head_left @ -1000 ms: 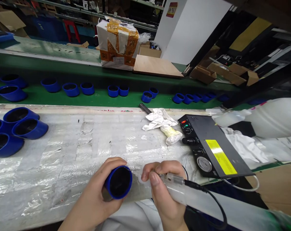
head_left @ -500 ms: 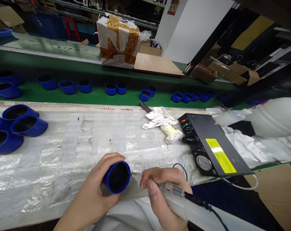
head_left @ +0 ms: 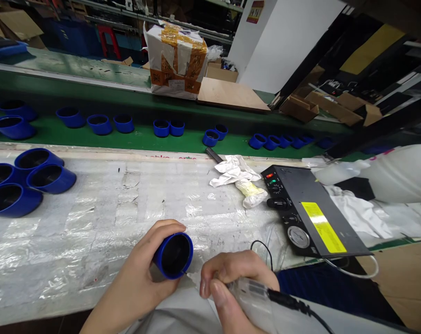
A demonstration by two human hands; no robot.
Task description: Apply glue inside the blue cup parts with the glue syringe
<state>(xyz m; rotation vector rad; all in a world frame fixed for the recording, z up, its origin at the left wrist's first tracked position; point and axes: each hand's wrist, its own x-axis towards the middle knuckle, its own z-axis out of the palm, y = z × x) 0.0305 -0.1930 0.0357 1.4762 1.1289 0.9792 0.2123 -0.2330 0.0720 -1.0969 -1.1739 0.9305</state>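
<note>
A round blue cup-shaped part (head_left: pixel 190 260) with a dark inside is gripped in my left hand (head_left: pixel 145 269), fingers over its far side and thumb beneath, its opening tilted toward me. My right hand (head_left: pixel 236 287) is closed around a clear dispensing syringe (head_left: pixel 254 299) with a black cable at its back end. The thin needle tip of the syringe is at the lower right of the blue rim; whether it touches cannot be told. Several like blue cups (head_left: pixel 52 178) stand at the left of the plastic-covered table (head_left: pixel 102 222).
A black dispenser box (head_left: pixel 314 208) with a gauge and lit lamps stands at right. White cloths (head_left: pixel 234 169) lie beside it. More blue cups (head_left: pixel 161 128) stand along the green belt (head_left: pixel 140 141) behind. A white jug (head_left: pixel 405 174) is at far right, a taped carton (head_left: pixel 177 60) at the back.
The syringe tip has moved down along the cup's rim, from its right side to its lower right. My left hand still holds the cup. The whole view has shifted slightly.
</note>
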